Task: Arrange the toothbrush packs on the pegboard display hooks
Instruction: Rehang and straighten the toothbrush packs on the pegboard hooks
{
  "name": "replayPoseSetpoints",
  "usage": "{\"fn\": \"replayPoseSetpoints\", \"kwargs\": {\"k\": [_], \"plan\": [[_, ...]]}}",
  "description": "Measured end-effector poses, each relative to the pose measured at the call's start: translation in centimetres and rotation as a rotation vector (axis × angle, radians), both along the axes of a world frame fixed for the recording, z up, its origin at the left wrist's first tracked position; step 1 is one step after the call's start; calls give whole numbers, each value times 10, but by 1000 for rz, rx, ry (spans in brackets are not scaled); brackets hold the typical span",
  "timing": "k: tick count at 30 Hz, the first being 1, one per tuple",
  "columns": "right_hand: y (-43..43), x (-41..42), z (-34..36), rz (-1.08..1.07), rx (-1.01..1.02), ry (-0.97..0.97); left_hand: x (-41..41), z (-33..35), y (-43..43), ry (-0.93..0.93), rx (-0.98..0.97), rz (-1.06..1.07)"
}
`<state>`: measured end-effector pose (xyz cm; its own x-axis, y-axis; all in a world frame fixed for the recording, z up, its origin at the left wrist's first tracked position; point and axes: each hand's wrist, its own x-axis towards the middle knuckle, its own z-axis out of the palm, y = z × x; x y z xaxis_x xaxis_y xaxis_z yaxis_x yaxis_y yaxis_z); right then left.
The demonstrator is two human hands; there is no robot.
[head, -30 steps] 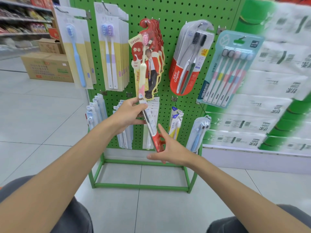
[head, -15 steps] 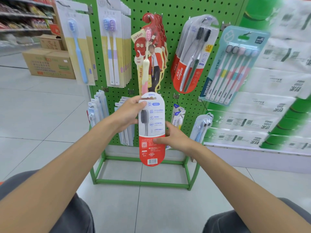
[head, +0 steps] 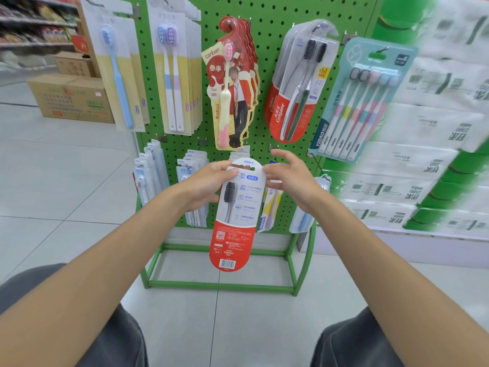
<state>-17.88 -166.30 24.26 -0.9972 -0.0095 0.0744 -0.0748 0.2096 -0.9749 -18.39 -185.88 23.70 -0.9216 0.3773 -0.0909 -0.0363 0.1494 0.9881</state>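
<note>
- The held toothbrush pack hangs upright in front of the lower row of the pegboard, with its printed back toward the camera: white upper part with a dark-bristled brush showing, red lower part with a barcode.
- The left hand grips the pack at its upper left edge, fingers curled round the card beside the hang hole.
- The right hand is at the pack's upper right edge, its fingers spread apart and loose; whether the fingertips touch the card cannot be told.
- Just behind the pack hang lower-row packs: white ones to the left and a yellow-and-white one to the right.
- On the upper row, from left to right, hang a single blue brush pack, a two-brush pack, a red canban pack, a red Colgate twin pack and a five-brush pack.
- The pegboard stands on a green metal frame on the tiled floor.
- Cardboard boxes sit on the floor to the far left; stacked tissue packs fill the right side, blurred.
</note>
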Motion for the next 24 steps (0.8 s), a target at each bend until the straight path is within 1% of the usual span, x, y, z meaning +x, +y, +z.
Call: {"fn": "replayPoseSetpoints", "kwargs": {"k": [3, 6, 7, 10, 13, 15, 17, 19, 22, 24], "plan": [[-4, 6, 1, -11, 112, 45, -1, 0, -1, 11, -4, 29], [-9, 8, -5, -8, 269, 72, -4, -2, 1, 26, 17, 138], [-12, 10, -7, 18, 257, 54, -5, -3, 2, 43, 10, 176], [-22, 14, -16, 165, 134, -94, -8, -3, 4, 78, 24, 234], [-32, 12, -31, 277, 174, -124, -7, -4, 7, 24, 130, 197], [-35, 10, -34, 288, 186, -134, -5, -4, 8, -16, 162, 125], [-34, 10, -32, 293, 189, -132, -2, -2, 10, -56, 197, 104], [-31, 9, -32, 302, 170, -140, -3, -3, 10, -58, 202, 130], [-26, 9, -30, 326, 58, -160, -7, -7, 10, -15, 143, 218], [-23, 7, -30, 328, 20, -156, -9, -8, 8, 13, 103, 253]]}}
